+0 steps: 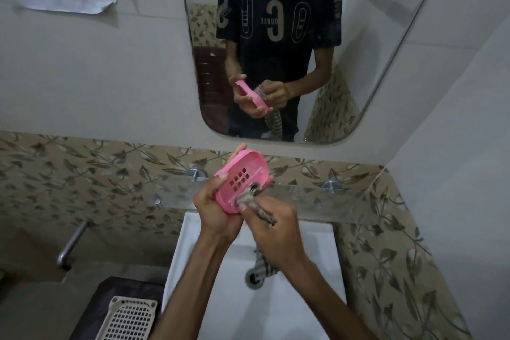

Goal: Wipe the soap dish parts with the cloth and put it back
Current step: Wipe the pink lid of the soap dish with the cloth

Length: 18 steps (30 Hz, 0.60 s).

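Observation:
My left hand (218,210) grips a pink oval soap dish part (242,176) with a block of small drain holes, tilted up above the sink. In my right hand (273,229) is a bunched grey striped cloth (248,197), pressed against the lower inside of the pink part. The cloth's loose end (265,263) hangs below my right wrist over the basin. Only this one dish part is visible.
A white sink (220,284) with its drain (254,277) lies below my hands. A glass shelf (317,201) on metal pegs runs along the wall under the mirror (358,50). A white grid basket (129,317) sits at the lower left, a metal bar (73,243) beside it.

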Motion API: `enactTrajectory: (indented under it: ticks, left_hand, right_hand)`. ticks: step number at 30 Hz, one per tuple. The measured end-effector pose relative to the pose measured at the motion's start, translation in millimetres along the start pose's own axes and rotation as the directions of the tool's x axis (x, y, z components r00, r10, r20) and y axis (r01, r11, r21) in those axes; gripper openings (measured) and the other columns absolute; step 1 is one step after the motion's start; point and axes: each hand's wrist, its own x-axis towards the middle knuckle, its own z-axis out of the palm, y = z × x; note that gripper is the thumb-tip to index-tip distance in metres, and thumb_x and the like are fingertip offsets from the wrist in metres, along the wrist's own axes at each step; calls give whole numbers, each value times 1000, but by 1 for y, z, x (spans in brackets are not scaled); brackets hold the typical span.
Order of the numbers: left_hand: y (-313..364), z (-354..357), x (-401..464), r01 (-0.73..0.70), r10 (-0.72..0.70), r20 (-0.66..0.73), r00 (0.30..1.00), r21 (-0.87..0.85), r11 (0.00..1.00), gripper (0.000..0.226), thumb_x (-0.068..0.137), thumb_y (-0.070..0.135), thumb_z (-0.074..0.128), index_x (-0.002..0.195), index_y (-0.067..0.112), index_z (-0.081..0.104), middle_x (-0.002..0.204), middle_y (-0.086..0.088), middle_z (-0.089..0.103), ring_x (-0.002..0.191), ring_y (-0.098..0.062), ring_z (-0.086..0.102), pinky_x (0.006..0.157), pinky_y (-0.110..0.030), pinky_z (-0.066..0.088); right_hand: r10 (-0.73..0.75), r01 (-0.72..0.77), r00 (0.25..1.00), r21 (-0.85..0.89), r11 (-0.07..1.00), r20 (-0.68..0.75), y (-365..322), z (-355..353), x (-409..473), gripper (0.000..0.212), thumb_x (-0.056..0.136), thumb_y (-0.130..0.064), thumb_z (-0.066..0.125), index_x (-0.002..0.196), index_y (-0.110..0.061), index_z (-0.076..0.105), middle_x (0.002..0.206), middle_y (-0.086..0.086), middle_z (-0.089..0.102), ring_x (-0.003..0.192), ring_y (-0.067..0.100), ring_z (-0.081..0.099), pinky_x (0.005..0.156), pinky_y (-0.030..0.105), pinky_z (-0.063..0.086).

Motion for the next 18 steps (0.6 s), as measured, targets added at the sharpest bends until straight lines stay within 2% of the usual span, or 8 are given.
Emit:
enactTrajectory:
  ticks: [2, 5, 8, 10, 13, 16, 18]
  left_hand:
    - [1, 1, 1, 1, -1, -9, 1000, 43, 999, 84, 81, 28, 69, 157, 2, 42, 130, -27, 67, 107, -39, 72, 89, -46, 61]
    - [0, 5, 4, -18, 23, -34, 999, 123, 992, 88, 76, 35, 73, 155, 7, 48, 130, -21, 66, 108, -33, 67, 89, -41, 59]
    - [0, 3, 5, -48, 57, -50, 997, 161, 986, 90, 74, 36, 74, 156, 8, 46, 133, -24, 65, 111, -39, 69, 100, -53, 53]
    - [0, 3, 4, -59, 65, -35, 997, 160, 985, 93, 72, 38, 76, 155, 8, 47, 140, -25, 60, 118, -41, 63, 105, -58, 48]
    - [-2, 4, 3, -76, 86, -52, 995, 162, 984, 95, 67, 39, 80, 153, 10, 52, 138, -24, 59, 113, -36, 58, 97, -47, 51]
    - [-4, 2, 0, -93, 110, -79, 991, 189, 978, 94, 65, 42, 80, 151, 13, 54, 141, -31, 58, 114, -41, 62, 99, -52, 52]
    - [-2, 5, 0, -96, 110, -52, 993, 210, 973, 94, 63, 40, 81, 150, 15, 56, 147, -29, 55, 120, -49, 61, 94, -47, 58]
  right_hand:
    - [-31, 30, 999, 33, 999, 13, 1, -1, -1, 37, 101, -30, 69, 70, -11, 62, 64, -1, 58, 56, 17, 53, 54, 42, 45]
    - [45, -42, 995, 30, 999, -90, 5, -5, 6, 32, 100, -27, 69, 72, -11, 64, 66, 0, 61, 59, 19, 57, 56, 43, 49]
    - [90, -86, 996, 119, 989, -29, -7, 9, -9, 37, 102, -31, 68, 71, -13, 59, 64, 0, 58, 56, 23, 56, 52, 48, 48]
    - [58, -57, 998, 76, 996, -23, -5, 7, -12, 37, 102, -31, 68, 71, -12, 60, 65, -1, 58, 58, 20, 57, 54, 46, 47]
    - [52, -56, 995, -51, 997, -90, -1, 0, -6, 35, 100, -26, 69, 70, -12, 58, 64, -3, 56, 59, 16, 52, 54, 44, 44]
    - [54, -53, 997, 34, 998, -46, -16, 10, -15, 32, 101, -26, 67, 71, -17, 59, 65, -8, 57, 58, 12, 54, 53, 41, 46]
    - [40, -39, 998, 18, 999, -49, -15, 7, -14, 32, 101, -24, 68, 71, -15, 60, 65, -6, 58, 59, 14, 55, 54, 40, 46]
